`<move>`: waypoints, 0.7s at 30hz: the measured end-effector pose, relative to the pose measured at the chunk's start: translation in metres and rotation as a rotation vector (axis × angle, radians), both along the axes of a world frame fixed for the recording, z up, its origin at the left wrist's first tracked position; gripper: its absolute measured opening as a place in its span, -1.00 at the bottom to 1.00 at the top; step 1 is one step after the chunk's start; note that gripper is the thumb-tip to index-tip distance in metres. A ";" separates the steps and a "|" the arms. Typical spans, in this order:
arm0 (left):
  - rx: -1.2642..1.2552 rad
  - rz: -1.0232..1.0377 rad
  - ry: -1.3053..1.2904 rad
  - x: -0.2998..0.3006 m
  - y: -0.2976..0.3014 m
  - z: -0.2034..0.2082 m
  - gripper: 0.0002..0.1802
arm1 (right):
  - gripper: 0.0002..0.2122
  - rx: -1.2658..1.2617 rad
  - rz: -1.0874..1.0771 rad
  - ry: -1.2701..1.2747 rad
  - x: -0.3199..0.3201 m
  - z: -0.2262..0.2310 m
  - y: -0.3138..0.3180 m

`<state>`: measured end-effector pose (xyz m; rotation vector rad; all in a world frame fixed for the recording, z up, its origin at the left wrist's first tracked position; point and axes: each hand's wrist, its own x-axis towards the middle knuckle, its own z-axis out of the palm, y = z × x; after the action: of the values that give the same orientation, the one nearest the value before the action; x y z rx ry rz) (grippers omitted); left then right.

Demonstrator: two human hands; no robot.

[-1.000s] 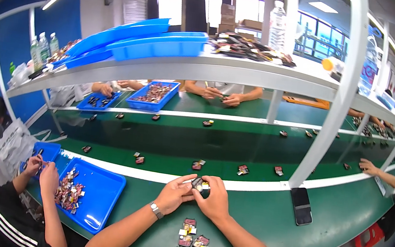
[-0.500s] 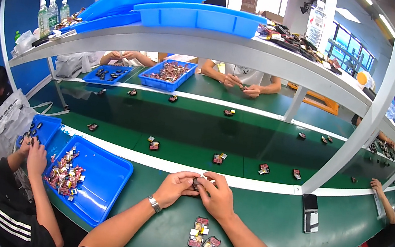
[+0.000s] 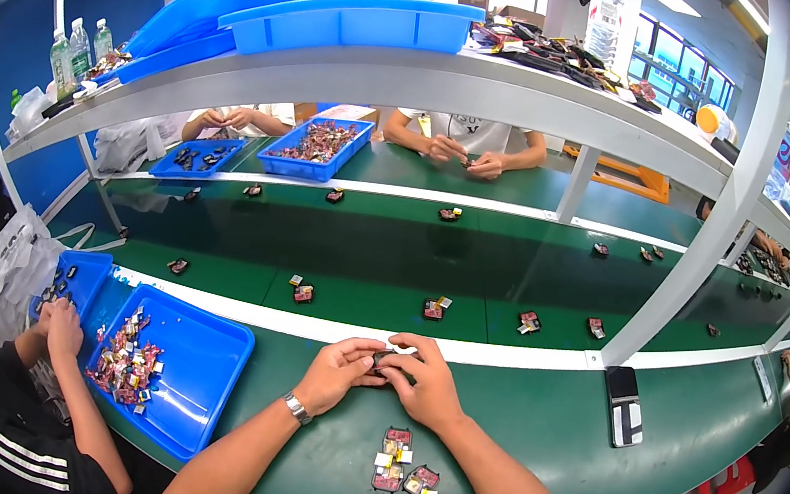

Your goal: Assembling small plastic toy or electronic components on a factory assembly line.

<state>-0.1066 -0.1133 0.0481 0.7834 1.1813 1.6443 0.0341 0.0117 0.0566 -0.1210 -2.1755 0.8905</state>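
Between the fingertips of both hands is a small dark part (image 3: 381,359), mostly covered by the fingers. My left hand (image 3: 334,378), with a metal watch band at the wrist, pinches it from the left. From the right, my right hand (image 3: 426,385) closes its thumb and fingers on the same part. On the green bench between my forearms lie a few small black-framed circuit modules (image 3: 393,461) with reddish boards and white and yellow tags, close together.
To the left, a blue tray (image 3: 227,365) holds a heap of reddish tagged boards (image 3: 127,369); a co-worker sits beside it. Beyond a white rail, modules lie spaced along a green belt (image 3: 360,283). A dark-and-white phone-like device (image 3: 623,406) rests at right. An overhead shelf (image 3: 419,74) carries trays.
The view has shifted slightly, so the scene sits a little further left. Both hands keep hold of the dark part, and the right fingers have changed their grip a little.
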 end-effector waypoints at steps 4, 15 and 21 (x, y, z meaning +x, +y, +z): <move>0.022 0.027 0.045 0.002 -0.002 0.000 -0.72 | -0.90 -0.145 0.078 -0.027 -0.002 -0.010 0.010; 0.029 -0.012 0.078 -0.003 -0.003 -0.008 -0.86 | -0.92 -0.324 0.172 -0.125 -0.001 -0.009 0.016; -0.061 -0.032 0.140 -0.003 -0.003 -0.007 -0.91 | -0.92 -0.242 0.251 -0.171 0.001 -0.003 0.016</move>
<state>-0.1092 -0.1161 0.0411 0.8858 1.3038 1.5407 0.0352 0.0281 0.0532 -0.0431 -2.2647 1.3290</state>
